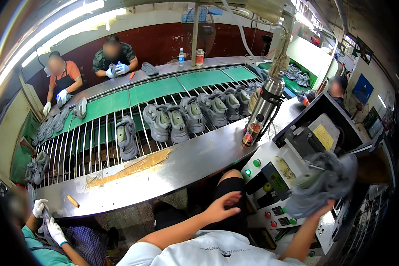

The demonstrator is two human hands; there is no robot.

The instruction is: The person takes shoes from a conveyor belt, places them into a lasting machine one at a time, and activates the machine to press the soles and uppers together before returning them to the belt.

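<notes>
My right hand [324, 208] grips grey sneakers [317, 186], held up in front of the machine's control panel on the right. They are smeared by motion, so I cannot tell how many there are. Over my lap, near my knee, my left hand [224, 207] is empty with its fingers apart. The machine [252, 177] has a pale panel with green and red buttons, a small display and a dark raised hood. Several more grey sneakers [193, 114] stand in a row on the rack of metal rods beyond the steel ledge [199, 150].
A steel thermos [266, 99] and a small bottle [252, 134] stand at the ledge's right end. Behind the rods runs a green belt [159, 91]. Two gloved co-workers handle shoes across it; another gloved person [53, 230] sits close at my left.
</notes>
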